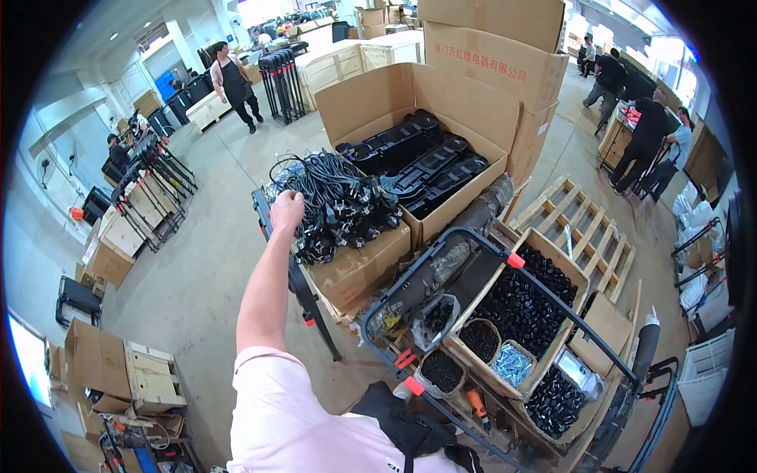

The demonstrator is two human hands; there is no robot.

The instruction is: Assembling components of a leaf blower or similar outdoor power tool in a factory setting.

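Observation:
My left hand (pixel 288 210) reaches forward with its fingers curled closed at the left edge of a heap of black power cables (pixel 347 197). What lies inside the fingers, if anything, is hidden. The cables, with their plugs, are piled on a closed cardboard box (pixel 359 272). Just beside the hand, a black metal frame (pixel 303 296) with red clips runs down the box's left side. Behind the heap stands an open carton (pixel 461 229) holding long black moulded parts (pixel 430 169). My right hand is not in view.
On the right, a wooden tray (pixel 583 276) holds black plastic pieces, with silver screws (pixel 512 364) in a small box. A bent black tube frame (pixel 564 315) crosses over it. An orange-handled screwdriver (pixel 476 402) lies near me. A wooden pallet (pixel 579 229) and several people are beyond.

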